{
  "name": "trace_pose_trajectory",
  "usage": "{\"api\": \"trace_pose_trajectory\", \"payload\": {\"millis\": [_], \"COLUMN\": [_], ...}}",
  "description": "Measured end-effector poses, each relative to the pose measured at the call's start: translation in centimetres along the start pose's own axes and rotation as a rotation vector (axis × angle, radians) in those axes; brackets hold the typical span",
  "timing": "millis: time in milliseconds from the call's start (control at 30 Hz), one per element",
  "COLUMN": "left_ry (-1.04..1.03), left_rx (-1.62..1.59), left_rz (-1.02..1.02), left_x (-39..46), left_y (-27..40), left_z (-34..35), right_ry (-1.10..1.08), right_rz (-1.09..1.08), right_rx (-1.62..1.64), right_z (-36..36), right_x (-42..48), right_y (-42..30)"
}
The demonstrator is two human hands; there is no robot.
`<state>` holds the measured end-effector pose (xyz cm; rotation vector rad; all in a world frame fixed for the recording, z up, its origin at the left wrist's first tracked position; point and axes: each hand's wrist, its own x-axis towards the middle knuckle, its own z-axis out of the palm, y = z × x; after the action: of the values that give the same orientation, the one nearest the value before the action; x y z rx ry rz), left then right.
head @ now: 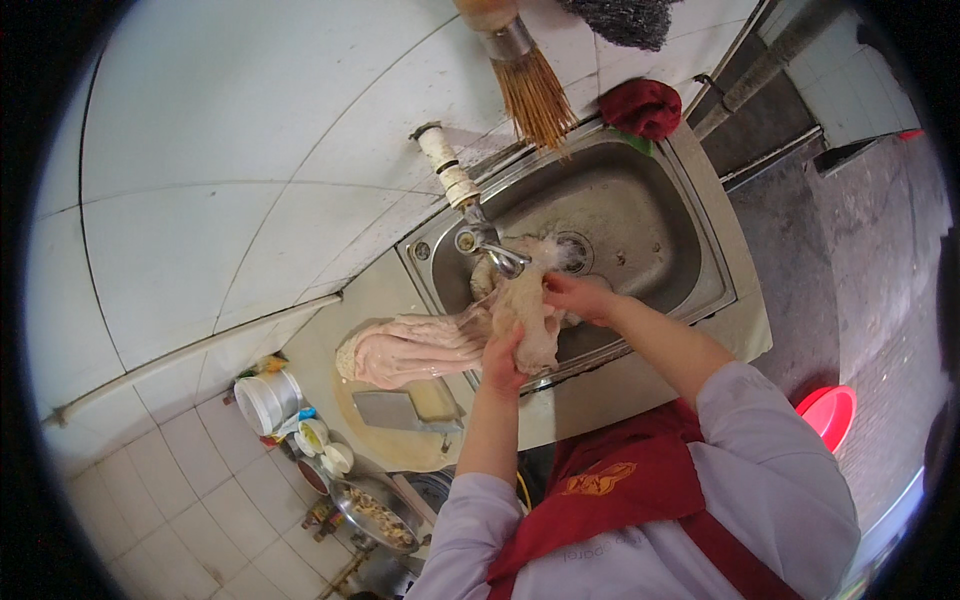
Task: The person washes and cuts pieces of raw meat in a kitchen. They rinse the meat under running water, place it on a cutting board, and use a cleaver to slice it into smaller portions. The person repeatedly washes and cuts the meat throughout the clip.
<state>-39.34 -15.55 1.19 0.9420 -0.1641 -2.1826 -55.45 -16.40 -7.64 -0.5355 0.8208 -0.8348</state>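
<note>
Over the left part of a stainless steel sink (637, 202), both my hands hold a wet, pale piece of raw tripe or stomach (529, 315) beneath a metal tap (491, 244). My left hand (504, 360) grips its lower left side, and my right hand (577, 296) grips its upper right side. A long pale pink stretch (420, 345) of the same-looking meat reaches left across the sink's rim, its end above a round cutting board (382, 446). Water splashes near the drain (574, 251). More pale matter lies in the basin, partly hidden by the tap and my hands.
A cleaver (401, 411) lies on the cutting board. A bristle brush (529, 90) and a dark scouring pad (634, 22) are above the sink. A red cloth (641, 109) sits at its far corner. Bowls (337, 457) and a pan of food (379, 517) stand lower left; a red basin (829, 416) is at right.
</note>
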Motion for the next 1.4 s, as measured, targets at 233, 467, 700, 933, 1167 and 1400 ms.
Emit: {"api": "trace_pose_trajectory", "payload": {"millis": [233, 467, 700, 933, 1167, 1400], "left_ry": [0.289, 0.193, 0.170, 0.152, 0.419, 0.345], "left_rx": [0.319, 0.179, 0.019, 0.265, 0.667, 0.632], "left_rz": [0.049, 0.127, 0.061, -0.023, 0.119, 0.272], "left_x": [0.3, 0.9, 1.3, 2.2, 5.0, 5.9], "left_y": [2.0, 1.1, 1.4, 0.8, -0.8, -2.0], "left_z": [-1.4, -2.3, -0.8, 1.8, 1.7, 0.9], "right_ry": [-0.062, 0.086, 0.066, -0.042, 0.067, 0.227], "right_rz": [0.071, 0.114, 0.163, 0.198, 0.006, -0.099], "right_rx": [0.244, 0.120, 0.316, 0.229, -0.746, -1.062], "right_z": [-0.6, -2.4, -2.9, -2.4, -1.2, -0.7], "right_x": [-1.5, -3.4, -3.8, -2.4, -0.9, -0.6], "right_y": [-2.8, -4.4, -4.1, -4.1, -4.6, -5.2]}}
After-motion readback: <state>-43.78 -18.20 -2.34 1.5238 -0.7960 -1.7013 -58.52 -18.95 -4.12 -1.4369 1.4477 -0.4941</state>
